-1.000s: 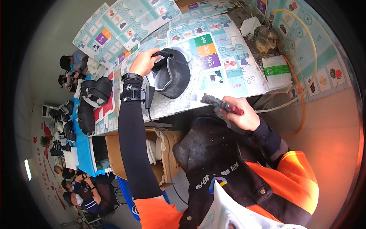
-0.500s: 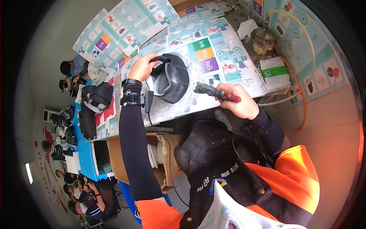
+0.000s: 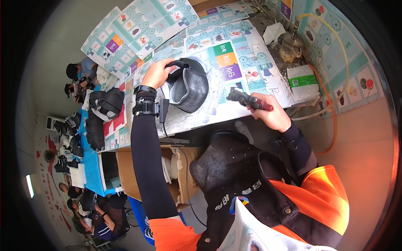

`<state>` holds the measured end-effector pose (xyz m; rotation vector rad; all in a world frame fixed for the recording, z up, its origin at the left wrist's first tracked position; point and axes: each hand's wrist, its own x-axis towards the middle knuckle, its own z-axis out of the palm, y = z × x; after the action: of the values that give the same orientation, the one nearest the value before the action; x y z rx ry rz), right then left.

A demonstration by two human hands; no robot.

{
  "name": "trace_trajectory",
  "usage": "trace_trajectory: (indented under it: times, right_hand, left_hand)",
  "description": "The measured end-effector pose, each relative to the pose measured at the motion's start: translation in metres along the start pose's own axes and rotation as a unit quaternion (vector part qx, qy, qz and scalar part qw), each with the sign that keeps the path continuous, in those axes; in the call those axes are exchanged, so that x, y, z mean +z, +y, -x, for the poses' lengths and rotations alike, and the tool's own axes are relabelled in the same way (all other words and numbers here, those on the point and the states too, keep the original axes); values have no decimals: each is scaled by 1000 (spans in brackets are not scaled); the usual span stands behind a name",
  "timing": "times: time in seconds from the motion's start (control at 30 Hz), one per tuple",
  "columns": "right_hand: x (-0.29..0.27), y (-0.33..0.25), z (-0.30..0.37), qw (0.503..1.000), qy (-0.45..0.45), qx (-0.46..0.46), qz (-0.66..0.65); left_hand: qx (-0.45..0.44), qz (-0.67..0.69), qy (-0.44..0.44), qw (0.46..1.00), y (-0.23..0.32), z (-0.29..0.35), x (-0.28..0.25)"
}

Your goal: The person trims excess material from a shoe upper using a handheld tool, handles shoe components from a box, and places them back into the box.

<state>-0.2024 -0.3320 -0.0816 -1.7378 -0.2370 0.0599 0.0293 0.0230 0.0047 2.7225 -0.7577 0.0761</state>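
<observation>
My left hand [image 3: 155, 74] is closed on the black band at the top edge of a dark, cup-shaped fabric piece [image 3: 195, 90]. Its opening faces left and shows a grey lining. The piece rests on the paper-covered table, and its exact kind is not clear. Right of it, over the table's near edge, my right hand [image 3: 274, 113] is wrapped round a residue-caked tool [image 3: 245, 98] with a red end. It looks like a spray gun, its head pointing left toward the fabric piece, apart from it.
Printed paper sheets [image 3: 161, 21] stand at the back left. A crusted pot [image 3: 290, 45] with a pale hose [image 3: 346, 62], an orange hose [image 3: 335, 121] and a white-green packet [image 3: 302, 81] are at right. Black bags [image 3: 106, 102] lie left; an open carton [image 3: 130, 173] sits below. People [image 3: 102, 217] sit farther left.
My right hand has moved a little to the right and down with the tool, away from the fabric piece. The left hand and the piece stay nearly in place.
</observation>
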Motion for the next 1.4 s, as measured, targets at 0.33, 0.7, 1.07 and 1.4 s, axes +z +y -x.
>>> trace_trajectory:
  times: [0.33,0.7,1.07,1.4]
  right_hand:
    - [14,-4,9,986,-100,113,-75]
    - [-93,94,-81,786,252,25,565]
    - [44,-48,-20,979,-164,-120,-3]
    - [160,-119,-36,929,-142,-340,31]
  left_hand:
    - [-10,53,184,981,-5,59,-29]
    - [-344,352,234,839,93,320,-61]
    - [-442,541,498,514,113,530,57]
    - [-305,491,722,380,-11,589,78]
